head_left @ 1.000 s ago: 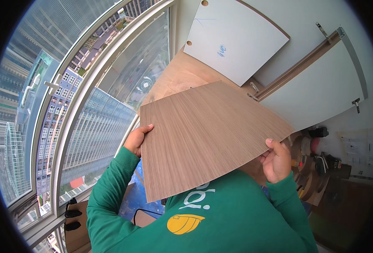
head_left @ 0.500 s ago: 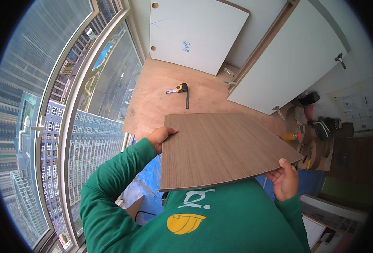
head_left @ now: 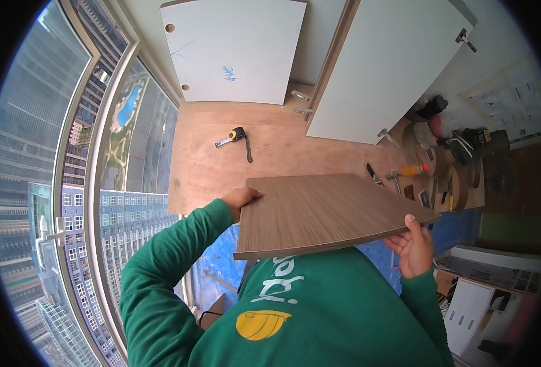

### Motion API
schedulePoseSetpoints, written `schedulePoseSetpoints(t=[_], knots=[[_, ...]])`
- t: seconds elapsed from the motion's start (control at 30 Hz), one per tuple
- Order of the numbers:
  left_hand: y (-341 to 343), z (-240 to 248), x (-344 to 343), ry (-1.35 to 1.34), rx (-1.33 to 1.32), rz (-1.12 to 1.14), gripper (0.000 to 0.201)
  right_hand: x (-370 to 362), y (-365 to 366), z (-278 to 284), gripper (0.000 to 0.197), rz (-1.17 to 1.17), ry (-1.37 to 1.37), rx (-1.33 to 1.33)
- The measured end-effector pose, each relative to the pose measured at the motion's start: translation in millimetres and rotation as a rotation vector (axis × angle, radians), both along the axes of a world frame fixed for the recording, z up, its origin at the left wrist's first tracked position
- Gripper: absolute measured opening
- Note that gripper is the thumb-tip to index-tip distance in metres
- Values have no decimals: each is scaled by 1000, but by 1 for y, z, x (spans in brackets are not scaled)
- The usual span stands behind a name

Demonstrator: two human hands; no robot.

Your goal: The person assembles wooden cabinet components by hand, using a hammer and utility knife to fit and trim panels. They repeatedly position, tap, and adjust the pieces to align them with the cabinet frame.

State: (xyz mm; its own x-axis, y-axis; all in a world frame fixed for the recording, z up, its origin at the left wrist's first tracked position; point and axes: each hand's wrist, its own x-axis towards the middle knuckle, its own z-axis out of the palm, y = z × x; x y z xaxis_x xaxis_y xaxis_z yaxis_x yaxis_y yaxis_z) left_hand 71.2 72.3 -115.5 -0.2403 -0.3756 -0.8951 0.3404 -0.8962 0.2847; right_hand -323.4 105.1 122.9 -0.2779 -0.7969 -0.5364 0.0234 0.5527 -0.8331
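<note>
A brown wood-grain panel (head_left: 328,211) is held up in front of my body, above the near edge of the plywood worktop (head_left: 209,174). My left hand (head_left: 241,200) grips its left edge, thumb on top. At the right corner my right hand (head_left: 413,246) pinches the panel, with the thumb on the upper face and the fingers beneath. Beyond the panel, a yellow and black tape measure (head_left: 237,134) lies on the worktop with a bit of its blade out and a dark strap trailing. The panel's underside is hidden.
A white panel with two round holes (head_left: 233,52) and a white door with hinges (head_left: 386,67) lean at the back. At the right lie a hammer (head_left: 394,177), an orange bottle (head_left: 414,169) and rolls of edging strip (head_left: 460,186). Tall windows (head_left: 93,183) line the left; blue sheeting (head_left: 218,263) covers the floor.
The view has shifted right, so the worktop and leaning panels appear farther left. The held panel's near edge has risen in the picture, and it looks flatter. Both hands keep their grip.
</note>
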Motion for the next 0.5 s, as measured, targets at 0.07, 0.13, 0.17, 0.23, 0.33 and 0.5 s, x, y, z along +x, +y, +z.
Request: schedulePoseSetpoints(t=[0.07,0.13,0.17,0.23,0.33,0.5], knots=[[-6,-3,7,-3,6,-37,40,0,-5,2,59,8,4,-3],[-11,-7,16,24,9,-49,41,-6,-12,7,57,32,7,-20],[-15,-9,20,25,18,-55,41,-10,-17,8,54,59,31,24],[-19,-13,25,22,-25,-91,42,-25,-27,12,50,156,42,43],[-19,-13,23,-4,-53,-120,44,-44,-35,13,40,209,425,-22],[-9,-2,15,-89,-17,-44,43,-44,-35,-1,34,319,1016,-841]])
